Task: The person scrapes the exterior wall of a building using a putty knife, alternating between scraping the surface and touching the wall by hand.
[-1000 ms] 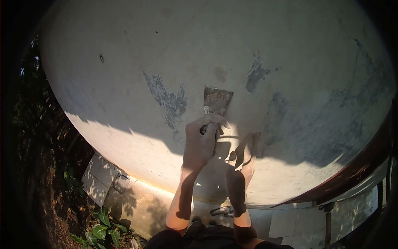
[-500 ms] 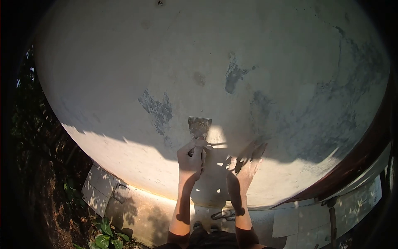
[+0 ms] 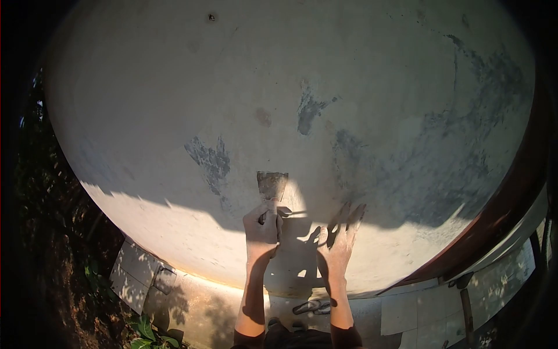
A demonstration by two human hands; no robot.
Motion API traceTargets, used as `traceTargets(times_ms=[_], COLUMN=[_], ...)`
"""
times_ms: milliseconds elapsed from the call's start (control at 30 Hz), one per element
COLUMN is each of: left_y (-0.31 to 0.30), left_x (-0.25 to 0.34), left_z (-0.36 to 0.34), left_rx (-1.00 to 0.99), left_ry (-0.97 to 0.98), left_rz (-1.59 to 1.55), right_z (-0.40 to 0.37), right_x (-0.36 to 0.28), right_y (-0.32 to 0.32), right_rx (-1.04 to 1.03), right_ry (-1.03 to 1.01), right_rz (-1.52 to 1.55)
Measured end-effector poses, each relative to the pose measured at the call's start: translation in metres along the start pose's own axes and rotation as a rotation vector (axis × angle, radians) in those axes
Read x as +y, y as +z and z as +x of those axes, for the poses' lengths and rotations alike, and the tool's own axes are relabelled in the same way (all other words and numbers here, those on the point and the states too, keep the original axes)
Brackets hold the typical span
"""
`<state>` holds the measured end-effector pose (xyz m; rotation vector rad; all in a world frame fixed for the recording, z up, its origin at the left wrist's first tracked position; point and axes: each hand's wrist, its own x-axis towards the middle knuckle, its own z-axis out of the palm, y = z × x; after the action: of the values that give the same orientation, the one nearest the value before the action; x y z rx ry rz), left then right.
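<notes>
My left hand [image 3: 261,232] is closed around the handle of a putty knife [image 3: 272,184]. Its broad, stained blade points upward and lies against the pale wall [image 3: 250,70]. My right hand [image 3: 340,235] is to the right of it, fingers stretched upward, against or very near the wall; the exact contact is hard to see. Grey patches mark the wall: one left of the blade [image 3: 210,163], another above it [image 3: 310,110], and a wide mottled area on the right. Shadow covers the upper wall, and sunlight falls across its lower part.
A dark red band [image 3: 488,227] runs along the wall's right side. Below are a sunlit concrete floor [image 3: 203,302] and pale tiles [image 3: 412,311]. Sandals [image 3: 311,306] lie near my feet. Leafy plants [image 3: 142,334] and dark soil are at the lower left.
The view has shifted slightly, so the wall marks sit further left. The putty knife appears slightly lower in view, still in my left hand. My right hand remains spread at the wall.
</notes>
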<state>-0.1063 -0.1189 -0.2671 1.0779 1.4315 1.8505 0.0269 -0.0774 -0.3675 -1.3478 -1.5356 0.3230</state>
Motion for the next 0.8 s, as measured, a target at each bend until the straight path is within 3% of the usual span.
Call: traceTargets(times_ms=[167, 233, 300, 367, 400, 500, 633, 800], left_y=[0.001, 0.003, -0.002, -0.01, -0.005, -0.007, -0.001, -0.017], left_x=[0.047, 0.05, 0.034, 0.004, 0.0, 0.016, 0.056, -0.002], left_z=[0.023, 0.028, 0.018, 0.005, 0.001, 0.007, 0.027, 0.01], left_rx=[-0.066, -0.119, -0.13, -0.105, -0.023, -0.066, -0.123, -0.101], left_ry=[0.102, 0.249, 0.228, 0.047, 0.059, 0.014, 0.166, 0.043], left_rz=[0.002, -0.026, -0.052, -0.122, -0.053, -0.077, -0.094, -0.111], right_z=[0.001, 0.002, 0.003, 0.003, 0.003, 0.004, 0.001, 0.002], right_x=[0.015, 0.009, 0.0, 0.001, 0.003, 0.01, 0.003, -0.004], right_y=[0.01, 0.007, 0.0, -0.005, -0.005, -0.002, -0.002, -0.009], right_rx=[0.039, 0.041, 0.093, 0.075, 0.052, 0.083, 0.066, 0.017], right_ry=[-0.098, -0.087, -0.096, -0.097, -0.101, -0.16, -0.075, -0.031], right_rz=[-0.069, -0.046, 0.049, 0.03, 0.009, -0.04, 0.012, 0.023])
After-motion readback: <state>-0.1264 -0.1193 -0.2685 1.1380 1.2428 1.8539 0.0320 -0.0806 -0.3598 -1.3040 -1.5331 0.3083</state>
